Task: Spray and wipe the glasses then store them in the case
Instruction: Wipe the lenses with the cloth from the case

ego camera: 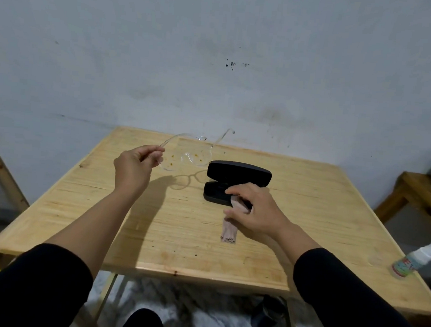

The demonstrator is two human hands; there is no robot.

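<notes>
On the wooden table [152,225], near its middle, sits a black glasses case [236,183], lid raised and the shallow bottom half facing the person. Left of the case and lifted clear of the tabletop, a pair of clear-framed glasses [192,153] hangs in the air; the lenses carry small orange-brown specks, one temple arm runs back into the left hand [134,167] and the other points up beyond the case toward the wall [217,60]. That left hand is closed in a pinch on the temple arm, fingers curled around it. The glasses cast a ring-shaped shadow on the table between the left hand and the case. At the case's near edge, the right hand [254,210] lies palm down with fingers bent, grasping a pinkish cleaning cloth [229,231]; the cloth's upper end reaches the rim of the case's bottom half under the fingers, and its lower end trails on the table toward the person. Well to the right of the case, at the table's right edge, a small white-capped spray bottle [415,259] stands tilted in the wide-angle view. Both forearms emerge from black sleeves [354,290].
</notes>
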